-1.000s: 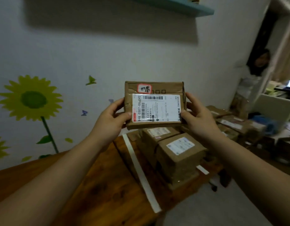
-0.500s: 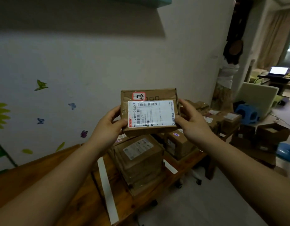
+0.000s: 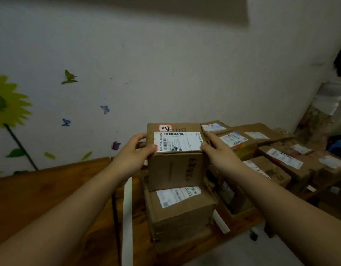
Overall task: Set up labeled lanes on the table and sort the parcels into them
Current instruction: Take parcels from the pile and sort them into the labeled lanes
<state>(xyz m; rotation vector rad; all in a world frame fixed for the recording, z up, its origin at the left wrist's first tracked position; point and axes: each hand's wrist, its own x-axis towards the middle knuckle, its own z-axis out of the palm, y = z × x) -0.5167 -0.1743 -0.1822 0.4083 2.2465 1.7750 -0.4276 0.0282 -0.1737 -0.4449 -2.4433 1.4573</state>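
Cardboard parcel (image 3: 175, 166), label up so addr reads, clamped at both sides by left grip (image 3: 135, 152) & right grip (image 3: 217, 150), sits on or just over lower parcel (image 3: 181, 210), just beside white tape (image 3: 127, 217) on desk (image 3: 41, 204), prob. squaring the stack.

both hands, left hand (image 3: 134, 151) and right hand (image 3: 220, 152), grip a labelled parcel (image 3: 175, 156) by its sides. it sits on a stacked box (image 3: 181, 212) on the wooden table (image 3: 41, 198), beside a white tape strip (image 3: 127, 217).
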